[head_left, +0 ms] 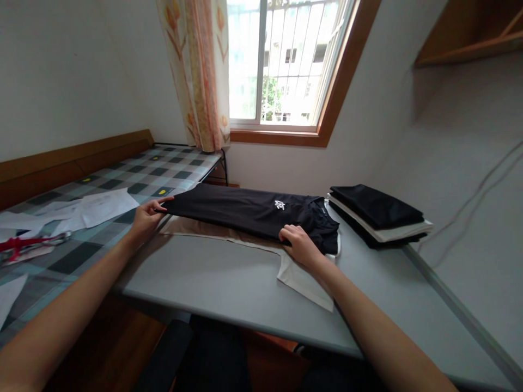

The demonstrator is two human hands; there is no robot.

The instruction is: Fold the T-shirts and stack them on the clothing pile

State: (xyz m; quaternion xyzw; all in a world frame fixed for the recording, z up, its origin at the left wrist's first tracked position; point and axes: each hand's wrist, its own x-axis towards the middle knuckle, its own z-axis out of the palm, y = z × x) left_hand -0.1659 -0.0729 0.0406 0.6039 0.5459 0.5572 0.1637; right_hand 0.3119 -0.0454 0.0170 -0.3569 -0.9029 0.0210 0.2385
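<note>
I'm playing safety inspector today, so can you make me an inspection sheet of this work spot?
Surface: grey table, clothes lying on it.
Job's things: black shirt with a white print, over a pale shirt whose sleeve sticks out; folded stack at right.
Clutter: loose papers and a red object on the checked bed.
Hands: left hand pinches the black shirt's left end; right hand curls at its near edge, grip unclear.
Cables: thin cable by the right wall.
Surroundings: barred window, flowered curtain, wooden shelf.

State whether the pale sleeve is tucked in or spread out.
Spread out: the pale sleeve juts from beneath the black shirt, flat over the table.
</note>
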